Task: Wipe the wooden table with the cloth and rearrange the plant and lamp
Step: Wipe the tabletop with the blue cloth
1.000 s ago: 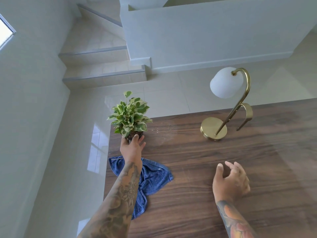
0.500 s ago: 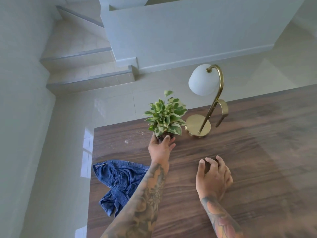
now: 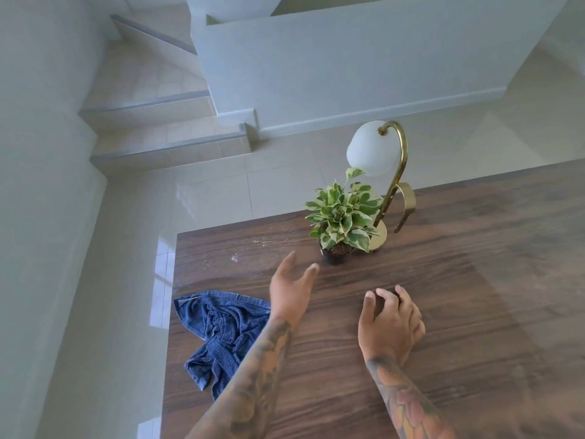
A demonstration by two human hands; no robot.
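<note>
Your left hand [image 3: 292, 288] hovers over the table [image 3: 443, 312] with its fingers spread and straight, holding nothing; its fingertips stop just short of the plant [image 3: 343, 217], apart from the pot. Your right hand [image 3: 391, 324] sits to the right of it and nearer to you, fingers loosely curled over the wood and gripping nothing.

The plant stands upright in its small dark pot, just beyond and slightly right of your left fingertips. Immediately behind it and to its right is the lamp [image 3: 384, 185], its brass base touching or nearly touching the pot; the leaves hide the gap, so you cannot tell which.

The relation that matters now is the cloth [image 3: 218, 331]. It lies crumpled at the table's near left edge, to the left of your left forearm and nearer to you than the hand. Your left hand is much the closer one; the right would have to cross over. The cloth's long axis runs roughly near to far along that edge.

Pale specks and smears [image 3: 235, 257] show on the wood at the far left corner, beyond the cloth, so wiping likely belongs there. Draw your left hand back and leftward to reach the cloth.
</note>
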